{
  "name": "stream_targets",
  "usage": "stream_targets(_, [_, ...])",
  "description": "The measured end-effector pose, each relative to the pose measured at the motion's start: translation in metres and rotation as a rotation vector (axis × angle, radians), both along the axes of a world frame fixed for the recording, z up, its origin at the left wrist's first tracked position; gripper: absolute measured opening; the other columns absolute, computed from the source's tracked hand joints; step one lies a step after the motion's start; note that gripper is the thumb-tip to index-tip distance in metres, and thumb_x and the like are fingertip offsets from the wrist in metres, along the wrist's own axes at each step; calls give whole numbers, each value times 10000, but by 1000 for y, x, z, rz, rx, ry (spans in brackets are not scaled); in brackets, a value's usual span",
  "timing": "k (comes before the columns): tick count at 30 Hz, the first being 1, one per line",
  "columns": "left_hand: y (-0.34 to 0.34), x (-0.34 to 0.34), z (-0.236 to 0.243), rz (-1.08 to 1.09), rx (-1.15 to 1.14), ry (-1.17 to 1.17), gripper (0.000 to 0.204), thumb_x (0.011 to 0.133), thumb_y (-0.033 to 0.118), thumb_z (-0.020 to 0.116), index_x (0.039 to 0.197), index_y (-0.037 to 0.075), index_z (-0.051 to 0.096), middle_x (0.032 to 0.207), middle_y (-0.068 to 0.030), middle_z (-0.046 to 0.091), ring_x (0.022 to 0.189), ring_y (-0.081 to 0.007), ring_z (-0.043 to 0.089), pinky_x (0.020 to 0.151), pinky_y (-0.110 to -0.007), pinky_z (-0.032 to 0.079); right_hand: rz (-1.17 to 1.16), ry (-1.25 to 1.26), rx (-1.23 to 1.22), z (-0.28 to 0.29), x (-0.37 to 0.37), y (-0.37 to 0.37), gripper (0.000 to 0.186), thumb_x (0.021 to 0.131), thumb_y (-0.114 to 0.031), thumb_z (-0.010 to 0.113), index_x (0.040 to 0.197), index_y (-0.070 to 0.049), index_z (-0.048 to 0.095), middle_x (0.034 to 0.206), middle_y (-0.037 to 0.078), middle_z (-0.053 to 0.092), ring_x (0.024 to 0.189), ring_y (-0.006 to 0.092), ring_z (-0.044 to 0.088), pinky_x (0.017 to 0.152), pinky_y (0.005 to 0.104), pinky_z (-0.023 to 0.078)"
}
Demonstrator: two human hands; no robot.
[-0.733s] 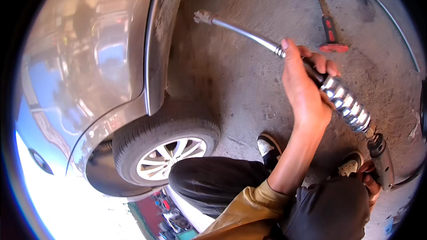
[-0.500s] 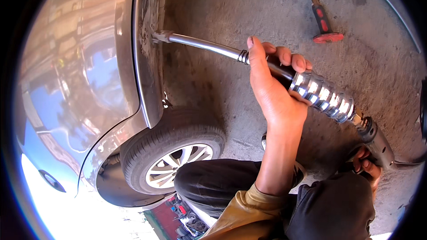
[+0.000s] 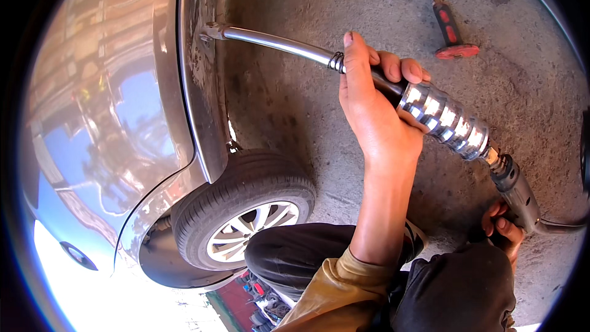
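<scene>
A long pneumatic tool resembling an air hammer (image 3: 447, 120) runs slantwise across the view, with a chrome ribbed barrel, a black collar, a coiled spring and a grey rear grip. Its bright steel shaft (image 3: 276, 42) ends in a dark tip (image 3: 213, 31) that touches the worn lower sill (image 3: 209, 80) of a car. My left hand (image 3: 384, 104) is closed round the collar and the front of the barrel, thumb stretched along it. Low at the right, my right hand (image 3: 507, 230) has its fingers curled at the rear grip, partly hidden by my knee.
The glossy car body (image 3: 104, 104) fills the left side, with a rear wheel (image 3: 246, 215) beside my knee (image 3: 295, 252). A flat chisel with a red hand guard (image 3: 455, 51) lies on the concrete floor (image 3: 350, 0). A hose (image 3: 559, 227) leaves the rear grip; a curved line (image 3: 547, 9) crosses top right.
The tool's tip has shifted slightly upward along the sill in the picture. The wheel and car sit a little lower and further right. Both hands keep their grip.
</scene>
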State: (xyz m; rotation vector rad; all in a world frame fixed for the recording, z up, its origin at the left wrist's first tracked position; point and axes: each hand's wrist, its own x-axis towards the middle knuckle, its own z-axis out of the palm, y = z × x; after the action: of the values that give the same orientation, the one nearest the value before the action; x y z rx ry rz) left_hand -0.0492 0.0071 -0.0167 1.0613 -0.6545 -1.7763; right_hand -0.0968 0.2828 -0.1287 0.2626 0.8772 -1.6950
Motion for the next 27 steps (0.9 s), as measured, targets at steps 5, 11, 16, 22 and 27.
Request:
stream_targets(5, [-3, 0, 0, -3, -26, 2, 278, 906, 346, 583, 778, 145, 439, 652, 18, 380, 608, -145, 456, 666, -354, 419, -16, -38, -24, 2, 1, -3, 277, 696, -101, 710, 888, 17, 548, 868, 143, 588, 530, 193, 534, 480, 269, 440])
stream_targets(11, [-5, 3, -1, 11, -32, 13, 285, 908, 342, 581, 767, 141, 437, 641, 19, 375, 600, -143, 455, 666, -357, 419, 1, -35, -39, -3, 2, -3, 279, 707, -94, 710, 900, 25, 547, 891, 148, 590, 540, 196, 534, 491, 270, 441])
stream_targets(16, [0, 2, 0, 28, -35, -5, 290, 909, 335, 582, 757, 138, 433, 634, 18, 368, 592, -144, 454, 667, -360, 417, 1, -30, -52, -5, 4, -1, 279, 719, -108, 717, 902, 21, 550, 900, 150, 592, 539, 196, 532, 490, 270, 445])
stream_targets(22, [-1, 1, 2, 39, -22, 10, 290, 907, 327, 586, 750, 139, 431, 635, 18, 368, 593, -142, 456, 663, -356, 417, 47, 18, -57, -8, 5, -1, 350, 733, -191, 744, 928, -25, 505, 784, 84, 531, 521, 165, 491, 513, 293, 401])
stream_targets(27, [-1, 0, 2, 62, -25, -6, 295, 901, 327, 594, 742, 141, 429, 628, 16, 367, 593, -138, 457, 658, -355, 420, 42, 22, -54, -11, 5, -2, 399, 734, -208, 756, 948, -29, 470, 699, 49, 488, 512, 149, 478, 526, 295, 398])
